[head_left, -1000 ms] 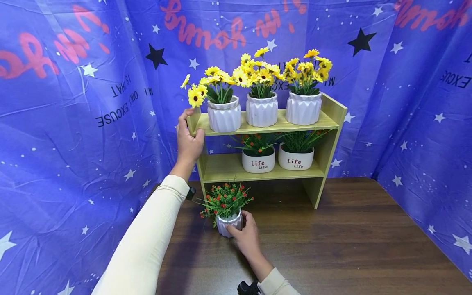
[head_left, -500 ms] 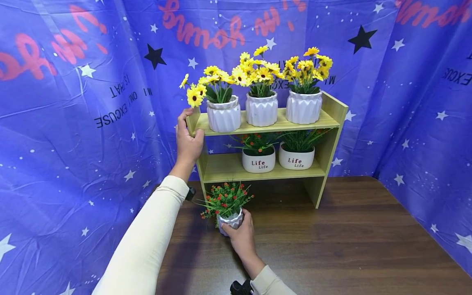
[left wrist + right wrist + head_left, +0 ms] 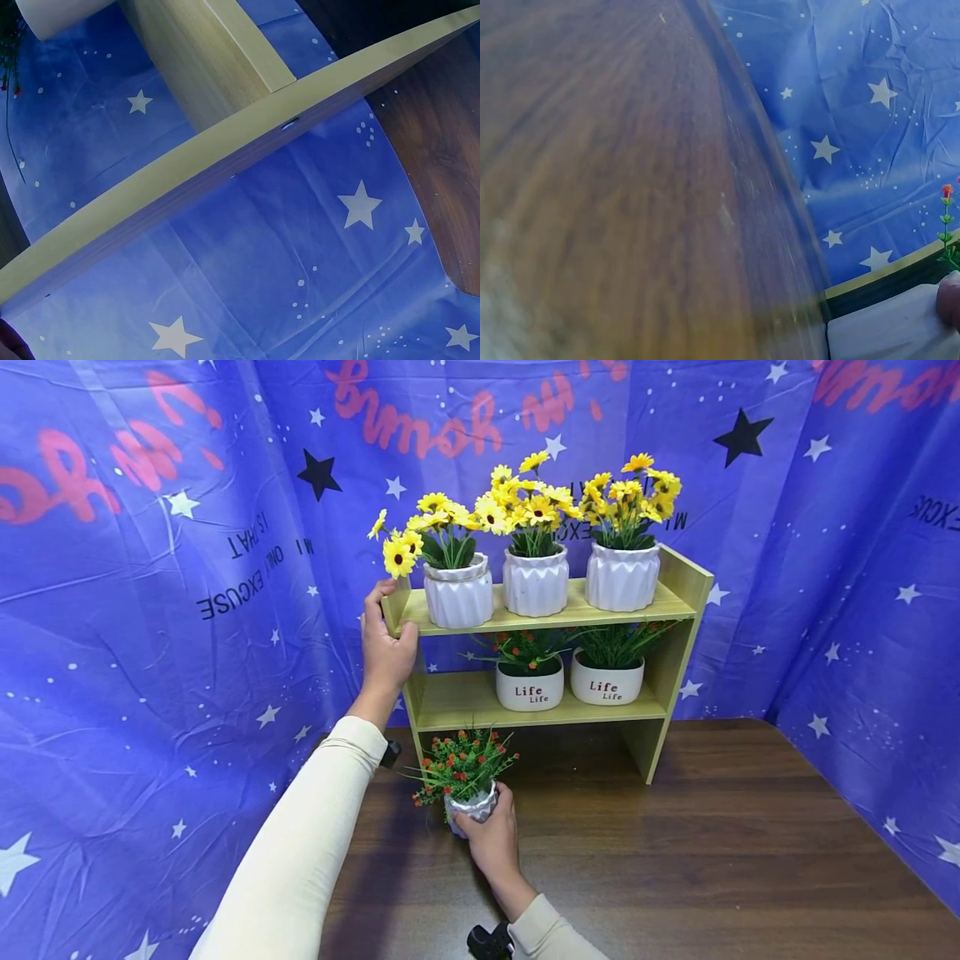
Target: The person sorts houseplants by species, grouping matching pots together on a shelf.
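My left hand (image 3: 387,652) grips the upper left corner of a light wooden shelf (image 3: 457,697), thumb on the front edge. In the left wrist view the shelf's side panel (image 3: 187,159) crosses diagonally, with a bit of the hand in the lower left corner. Low in front of the shelf's left leg, my right hand (image 3: 495,843) holds a potted plant with red flowers (image 3: 461,766) by its ribbed white pot (image 3: 478,807), which leans slightly. Thumb on the near side, fingers round the right side and partly hidden. The right wrist view catches the pot (image 3: 881,330) and a fingertip.
Three white pots of yellow flowers (image 3: 536,581) line the top board. On the middle board, two white "Life" pots (image 3: 529,691) with green plants stand toward the right. The brown table (image 3: 675,852) extends in front, and a blue star-patterned curtain (image 3: 150,693) surrounds it.
My right hand has moved slightly forward and wrapped further round the white pot, its thumb shifting left, and the pot has tilted a little. The left hand keeps its hold on the shelf.
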The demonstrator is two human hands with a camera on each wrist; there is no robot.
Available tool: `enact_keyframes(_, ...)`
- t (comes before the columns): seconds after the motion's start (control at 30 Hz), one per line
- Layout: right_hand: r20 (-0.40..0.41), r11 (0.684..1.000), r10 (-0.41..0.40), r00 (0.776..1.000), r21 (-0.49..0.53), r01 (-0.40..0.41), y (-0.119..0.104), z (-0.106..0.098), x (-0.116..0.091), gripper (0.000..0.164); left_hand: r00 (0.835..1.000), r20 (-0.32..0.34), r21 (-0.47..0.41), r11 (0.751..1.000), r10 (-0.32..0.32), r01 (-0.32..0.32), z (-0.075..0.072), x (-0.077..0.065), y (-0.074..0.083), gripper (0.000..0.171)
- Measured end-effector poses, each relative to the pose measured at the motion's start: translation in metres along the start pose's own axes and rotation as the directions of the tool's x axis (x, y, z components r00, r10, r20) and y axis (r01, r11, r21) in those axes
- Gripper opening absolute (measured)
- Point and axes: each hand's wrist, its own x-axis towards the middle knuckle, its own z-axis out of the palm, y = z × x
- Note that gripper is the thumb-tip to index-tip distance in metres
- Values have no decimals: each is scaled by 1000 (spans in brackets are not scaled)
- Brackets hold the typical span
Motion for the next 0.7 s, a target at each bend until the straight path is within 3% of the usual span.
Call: enact_keyframes(0.7,2,998,-30,1000,55,30,-8,-15,-6,72,1000,2,7,1000,7,-7,0,1,1,55)
